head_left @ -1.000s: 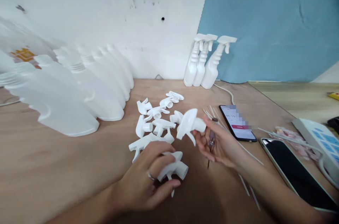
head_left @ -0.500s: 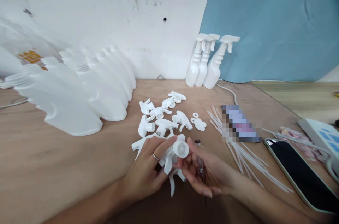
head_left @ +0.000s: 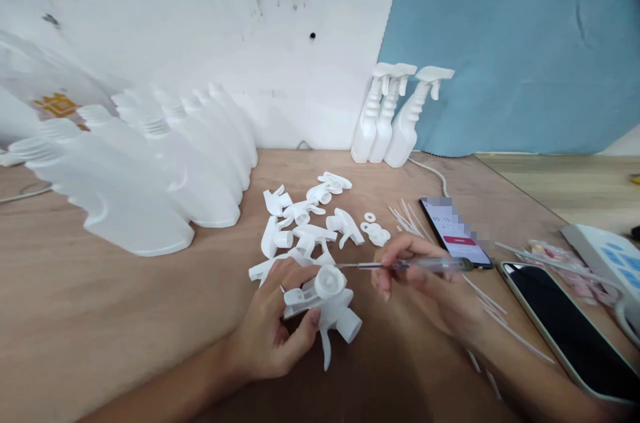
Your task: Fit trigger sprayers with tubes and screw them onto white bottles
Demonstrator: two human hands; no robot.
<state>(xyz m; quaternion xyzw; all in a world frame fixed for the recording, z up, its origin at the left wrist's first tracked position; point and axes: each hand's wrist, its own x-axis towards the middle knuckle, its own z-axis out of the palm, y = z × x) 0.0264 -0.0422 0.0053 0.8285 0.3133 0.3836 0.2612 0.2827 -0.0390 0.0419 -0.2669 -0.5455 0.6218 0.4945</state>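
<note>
White bottles (head_left: 145,196) crowd the left of the frame; loose spray heads (head_left: 313,236) clutter the surface (head_left: 150,303) mid-frame, just beyond the hands. Lower centre, the left hand (head_left: 265,329) has its fingers closed around one sprayer (head_left: 320,291), collar facing up. The right hand (head_left: 425,286) grips a thin-shafted tool (head_left: 447,265) roughly level, pointing left toward it.
</note>
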